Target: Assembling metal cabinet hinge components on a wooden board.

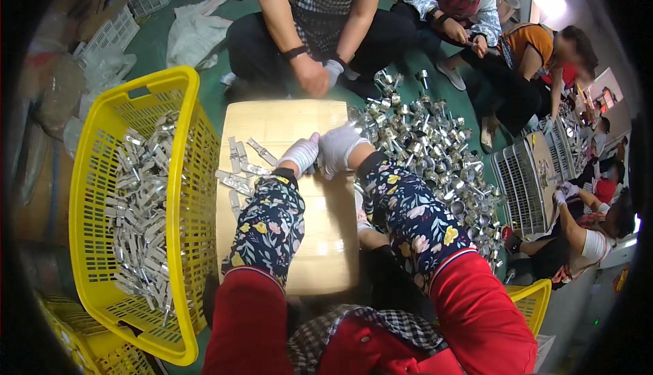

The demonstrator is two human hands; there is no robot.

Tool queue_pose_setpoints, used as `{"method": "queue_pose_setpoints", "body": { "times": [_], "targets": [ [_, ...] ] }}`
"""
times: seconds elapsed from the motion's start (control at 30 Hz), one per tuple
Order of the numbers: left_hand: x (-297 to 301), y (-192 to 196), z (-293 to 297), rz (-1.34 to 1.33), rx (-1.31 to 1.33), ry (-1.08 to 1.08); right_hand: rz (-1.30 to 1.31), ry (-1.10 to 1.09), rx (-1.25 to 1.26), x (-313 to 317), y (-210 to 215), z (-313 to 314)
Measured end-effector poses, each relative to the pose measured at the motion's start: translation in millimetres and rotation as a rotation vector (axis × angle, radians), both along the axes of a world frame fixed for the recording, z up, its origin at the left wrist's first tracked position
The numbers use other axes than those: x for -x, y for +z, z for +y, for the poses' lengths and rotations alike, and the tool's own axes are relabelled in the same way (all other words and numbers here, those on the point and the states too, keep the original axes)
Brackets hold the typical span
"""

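Observation:
Both my hands wear white gloves, with floral sleeve covers on the forearms, and they meet over a pale wooden board (320, 239). My left hand (299, 154) is closed, its thumb pointing up. Right beside it, my right hand (340, 149) is closed too, fingers curled downward. A small dark bit shows between them; what they hold is mostly hidden. Several flat metal clips (238, 154) lie on the board, left of my left hand. To the right of the board, a large heap of shiny round metal parts with stems (435, 150) spreads over the green floor.
A yellow plastic basket (185, 205) full of metal clips stands against the board's left side. Across the board sits a person in a checked apron (326, 28). More people work at the right beside a grey crate (520, 184). Another yellow basket (541, 303) stands near my right elbow.

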State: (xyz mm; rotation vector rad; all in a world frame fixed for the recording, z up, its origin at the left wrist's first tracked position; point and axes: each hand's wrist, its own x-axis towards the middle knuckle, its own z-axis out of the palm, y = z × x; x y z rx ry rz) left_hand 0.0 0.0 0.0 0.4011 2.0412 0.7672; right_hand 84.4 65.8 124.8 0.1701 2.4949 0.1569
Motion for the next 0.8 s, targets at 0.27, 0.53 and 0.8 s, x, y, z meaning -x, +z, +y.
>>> {"method": "queue_pose_setpoints", "body": {
  "times": [0.27, 0.53, 0.8],
  "targets": [
    [-123, 40, -117, 0.584, -0.203, -0.536, -0.086, -0.087, 0.434, -92, -26, -25],
    [-171, 99, -194, 0.378, -0.341, -0.563, 0.23, -0.705, 1.785, -196, -16, -30],
    [-190, 128, -217, 0.263, -0.497, -0.376, 0.462, -0.987, 2.305, -247, -41, -88]
  ]
}}
